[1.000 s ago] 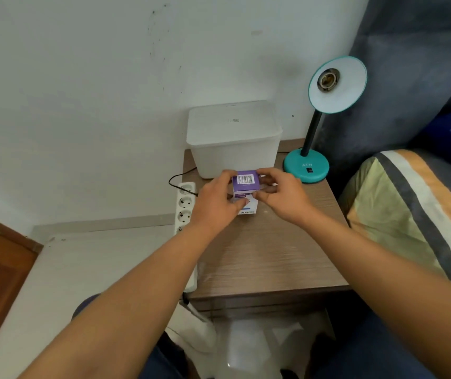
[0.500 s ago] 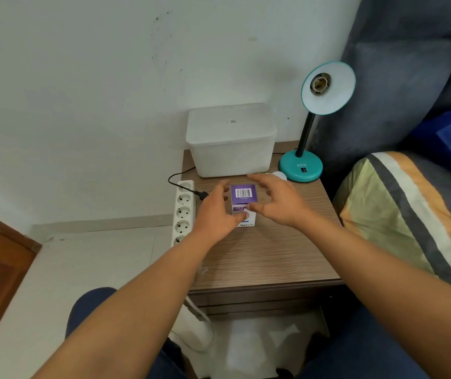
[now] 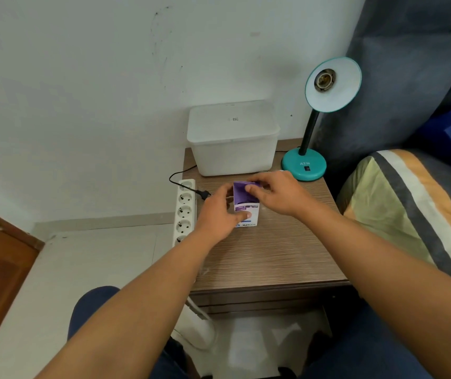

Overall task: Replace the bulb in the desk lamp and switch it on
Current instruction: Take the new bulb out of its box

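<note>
A small purple and white bulb box (image 3: 246, 206) stands on the wooden bedside table (image 3: 268, 255). My left hand (image 3: 218, 214) grips its left side, thumb on the front. My right hand (image 3: 279, 195) pinches the purple top flap, which is lifted open. The teal desk lamp (image 3: 305, 165) stands at the table's back right; its shade (image 3: 333, 84) faces me and the socket (image 3: 325, 80) in it holds no bulb. A black switch sits on the lamp's base.
A white lidded plastic bin (image 3: 232, 138) stands at the back of the table. A white power strip (image 3: 184, 212) hangs along the table's left edge with a black plug in it. A striped pillow (image 3: 415, 209) and dark headboard lie to the right.
The box's top flap, flat with its barcode showing before, is now lifted open by my right hand. My left hand keeps its hold on the box.
</note>
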